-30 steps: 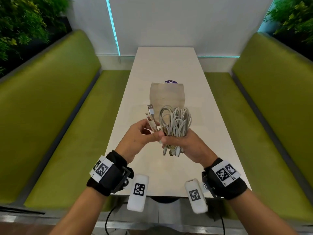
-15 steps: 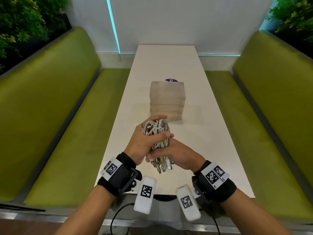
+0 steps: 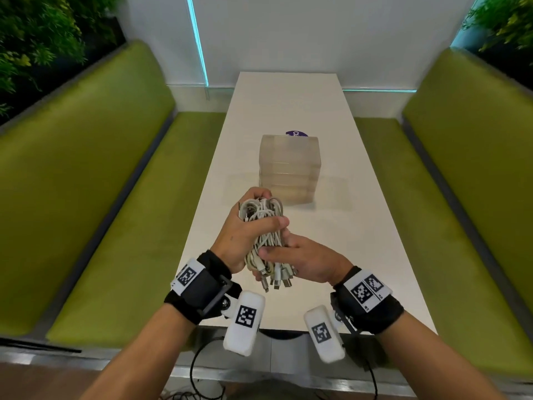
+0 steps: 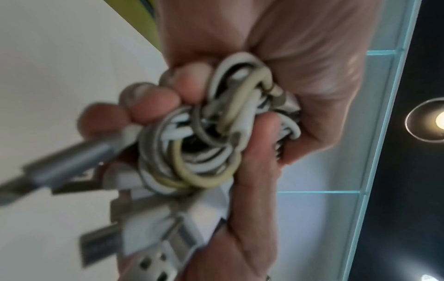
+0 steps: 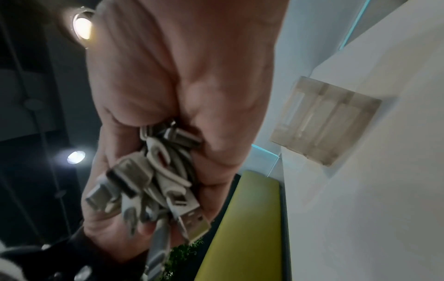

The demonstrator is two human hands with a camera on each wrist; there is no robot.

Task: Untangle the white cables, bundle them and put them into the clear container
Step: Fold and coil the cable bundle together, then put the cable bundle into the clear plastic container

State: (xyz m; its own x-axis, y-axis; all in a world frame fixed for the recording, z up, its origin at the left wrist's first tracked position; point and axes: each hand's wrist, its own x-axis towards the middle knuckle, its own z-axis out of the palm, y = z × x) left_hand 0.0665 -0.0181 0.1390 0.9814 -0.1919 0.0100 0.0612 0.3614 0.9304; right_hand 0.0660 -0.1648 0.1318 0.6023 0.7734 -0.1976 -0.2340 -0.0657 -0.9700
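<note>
A bundle of white cables (image 3: 264, 226) is held upright over the near part of the white table (image 3: 360, 241). My left hand (image 3: 253, 223) wraps its fingers and thumb round the upper coils (image 4: 206, 136). Below it, my right hand (image 3: 288, 255) grips the bundle just above the plug ends (image 3: 277, 280), which hang down in a cluster (image 5: 153, 182). The clear container (image 3: 290, 168) stands on the table just beyond the hands and also shows in the right wrist view (image 5: 324, 121). Its inside cannot be made out.
Green benches (image 3: 101, 197) (image 3: 461, 197) run along both sides of the long table. A purple round sticker (image 3: 296, 133) lies behind the container. Black wires (image 3: 199, 368) hang below the table's near edge.
The left hand let go of a single plug end and closed round the top of the bundle. Both hands brought the bundle lower and closer to me, and it became more compact.
</note>
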